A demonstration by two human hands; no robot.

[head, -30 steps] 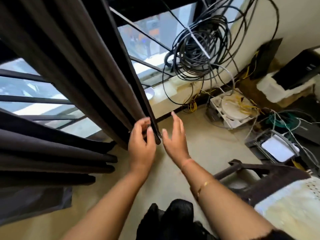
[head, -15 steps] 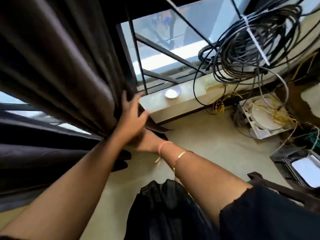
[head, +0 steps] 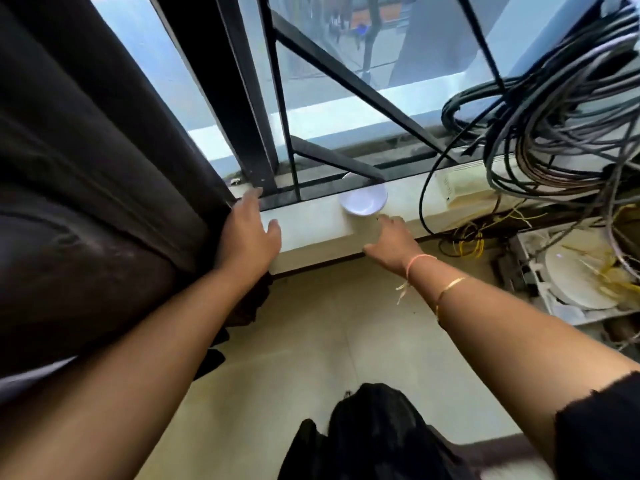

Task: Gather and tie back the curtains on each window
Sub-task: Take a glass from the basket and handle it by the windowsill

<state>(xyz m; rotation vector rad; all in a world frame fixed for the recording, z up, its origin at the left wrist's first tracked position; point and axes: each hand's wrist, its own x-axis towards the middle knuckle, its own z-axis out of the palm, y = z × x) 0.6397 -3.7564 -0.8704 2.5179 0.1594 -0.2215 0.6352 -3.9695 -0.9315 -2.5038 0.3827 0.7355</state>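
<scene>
The dark curtain (head: 104, 174) hangs bunched at the left of the window; its thick folds look soft, fairly heavy and unlikely to slip, best encircled at mid-height rather than at the hem. The left hand (head: 247, 237) lies against its right edge, fingers straight and loosely spread, gripping nothing; the right hand (head: 391, 242), fingers also straight and empty, is held over the sill (head: 311, 233). A small white bowl (head: 363, 202) on the sill, the window bars (head: 332, 64) and a coil of cables (head: 554, 109) crowd the right side.

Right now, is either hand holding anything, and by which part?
Nothing is gripped. The left hand lies open against the edge of the curtain, fingers straight; the right hand is open-fingered at the window sill, empty.
</scene>
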